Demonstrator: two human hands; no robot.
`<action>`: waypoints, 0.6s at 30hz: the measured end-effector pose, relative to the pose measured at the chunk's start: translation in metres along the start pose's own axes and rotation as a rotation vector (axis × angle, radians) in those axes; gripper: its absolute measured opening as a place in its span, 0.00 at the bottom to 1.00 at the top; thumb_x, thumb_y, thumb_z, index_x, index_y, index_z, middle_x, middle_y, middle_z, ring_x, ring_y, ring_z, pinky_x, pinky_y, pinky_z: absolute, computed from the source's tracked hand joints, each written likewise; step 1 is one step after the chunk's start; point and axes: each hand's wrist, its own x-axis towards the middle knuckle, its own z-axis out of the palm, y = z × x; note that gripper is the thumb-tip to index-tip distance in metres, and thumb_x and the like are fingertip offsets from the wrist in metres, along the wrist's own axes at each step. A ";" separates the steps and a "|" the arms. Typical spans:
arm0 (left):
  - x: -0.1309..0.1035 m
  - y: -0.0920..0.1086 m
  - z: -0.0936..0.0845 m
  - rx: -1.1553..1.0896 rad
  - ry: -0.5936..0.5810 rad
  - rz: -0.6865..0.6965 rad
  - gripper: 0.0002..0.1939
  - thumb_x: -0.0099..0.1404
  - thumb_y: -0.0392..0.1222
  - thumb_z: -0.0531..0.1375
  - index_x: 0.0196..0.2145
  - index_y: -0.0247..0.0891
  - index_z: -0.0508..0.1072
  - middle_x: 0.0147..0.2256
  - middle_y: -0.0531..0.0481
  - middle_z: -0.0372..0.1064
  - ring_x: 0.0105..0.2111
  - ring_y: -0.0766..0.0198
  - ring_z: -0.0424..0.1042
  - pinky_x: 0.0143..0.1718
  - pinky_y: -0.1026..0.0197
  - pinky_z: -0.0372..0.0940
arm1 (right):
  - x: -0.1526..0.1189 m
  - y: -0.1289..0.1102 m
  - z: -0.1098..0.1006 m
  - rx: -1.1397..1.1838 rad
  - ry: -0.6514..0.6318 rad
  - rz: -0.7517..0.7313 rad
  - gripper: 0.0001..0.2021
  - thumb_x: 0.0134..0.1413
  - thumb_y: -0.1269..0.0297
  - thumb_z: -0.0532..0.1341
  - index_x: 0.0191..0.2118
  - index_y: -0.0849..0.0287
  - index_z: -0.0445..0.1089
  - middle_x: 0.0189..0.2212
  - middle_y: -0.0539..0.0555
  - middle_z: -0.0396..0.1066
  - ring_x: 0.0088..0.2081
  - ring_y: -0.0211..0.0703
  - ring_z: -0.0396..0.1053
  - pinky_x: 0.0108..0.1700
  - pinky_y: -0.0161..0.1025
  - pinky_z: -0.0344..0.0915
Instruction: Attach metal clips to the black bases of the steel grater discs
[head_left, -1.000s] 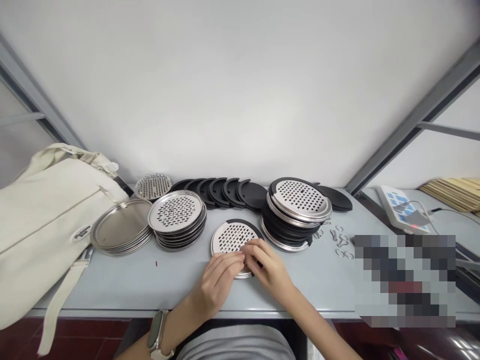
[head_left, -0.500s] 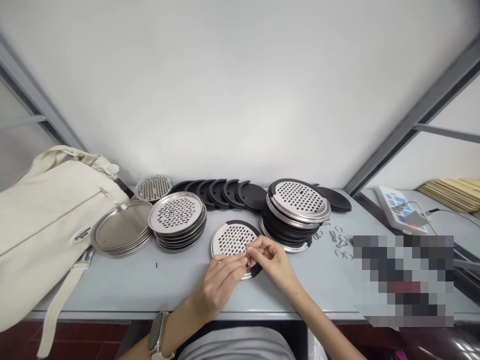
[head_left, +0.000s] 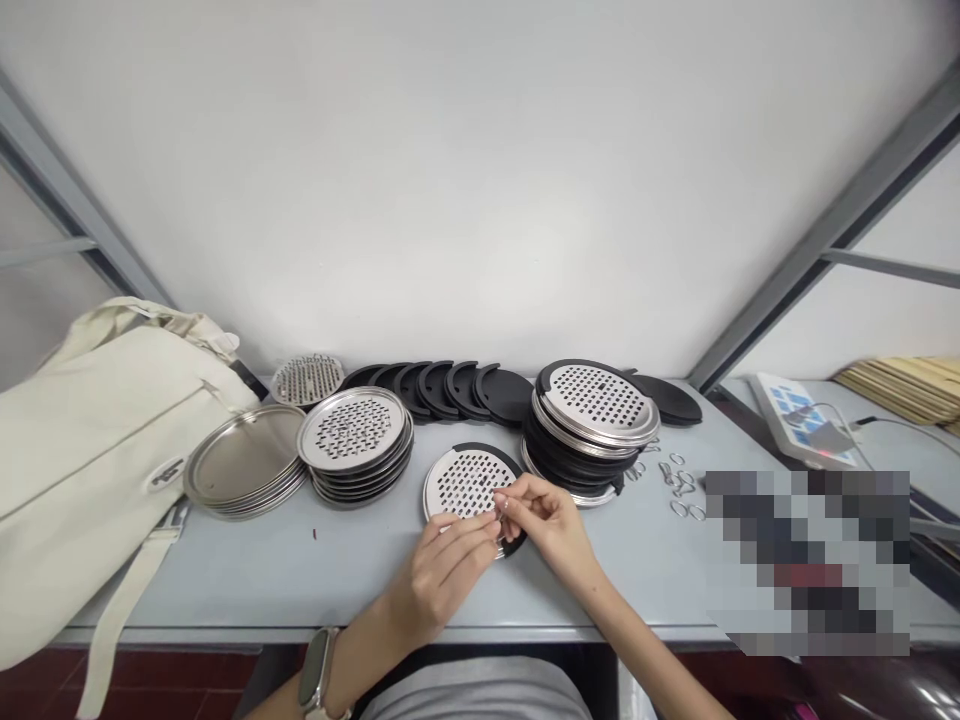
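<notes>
Here | right hand (head_left: pixel 551 525): grip narrow, contents unclear | left hand (head_left: pixel 450 570): grip unclear | perforated disc (head_left: pixel 456 470) beneath

Three large stacks (head_left: pixel 360 455), six black covers (head_left: pixel 506 395)

You are facing those three and six, plus one perforated plate (head_left: pixel 448 503) nearest you and one cream bag (head_left: pixel 112 410); you are wearing one watch (head_left: pixel 315 668). Metal rings (head_left: pixel 666 475) are lying too bunched for counting.

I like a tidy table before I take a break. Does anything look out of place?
One thing: a small dark red scrap lies alone on the table, unlike the metal and black parts. The rings and clips are loosely scattered, but nothing visible looks spilled. The pixelated area can't be judged.
</notes>
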 end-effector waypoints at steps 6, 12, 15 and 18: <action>-0.002 -0.001 0.001 0.027 -0.008 -0.013 0.10 0.71 0.26 0.51 0.43 0.28 0.71 0.42 0.39 0.76 0.51 0.60 0.73 0.49 0.59 0.63 | 0.001 -0.001 0.000 -0.017 -0.071 -0.021 0.10 0.57 0.57 0.64 0.32 0.59 0.68 0.20 0.47 0.67 0.22 0.36 0.67 0.27 0.33 0.64; -0.008 0.000 0.002 0.031 0.060 -0.094 0.09 0.69 0.26 0.54 0.44 0.31 0.70 0.41 0.41 0.76 0.48 0.59 0.74 0.47 0.58 0.66 | -0.005 0.003 0.002 -0.334 -0.024 -0.218 0.06 0.62 0.62 0.59 0.41 0.57 0.69 0.25 0.48 0.66 0.26 0.38 0.65 0.30 0.34 0.63; -0.006 0.000 0.002 0.029 0.072 -0.118 0.11 0.68 0.25 0.55 0.45 0.32 0.70 0.40 0.42 0.76 0.47 0.60 0.74 0.46 0.59 0.67 | -0.004 0.003 0.001 -0.288 -0.034 -0.186 0.05 0.62 0.62 0.59 0.38 0.57 0.69 0.24 0.48 0.66 0.26 0.37 0.65 0.29 0.34 0.63; -0.005 0.002 0.003 -0.003 0.097 -0.186 0.13 0.65 0.23 0.57 0.45 0.33 0.69 0.40 0.43 0.75 0.44 0.61 0.74 0.46 0.60 0.68 | -0.002 0.000 0.001 -0.133 -0.056 -0.109 0.07 0.60 0.60 0.61 0.36 0.57 0.68 0.23 0.47 0.67 0.24 0.36 0.66 0.28 0.33 0.65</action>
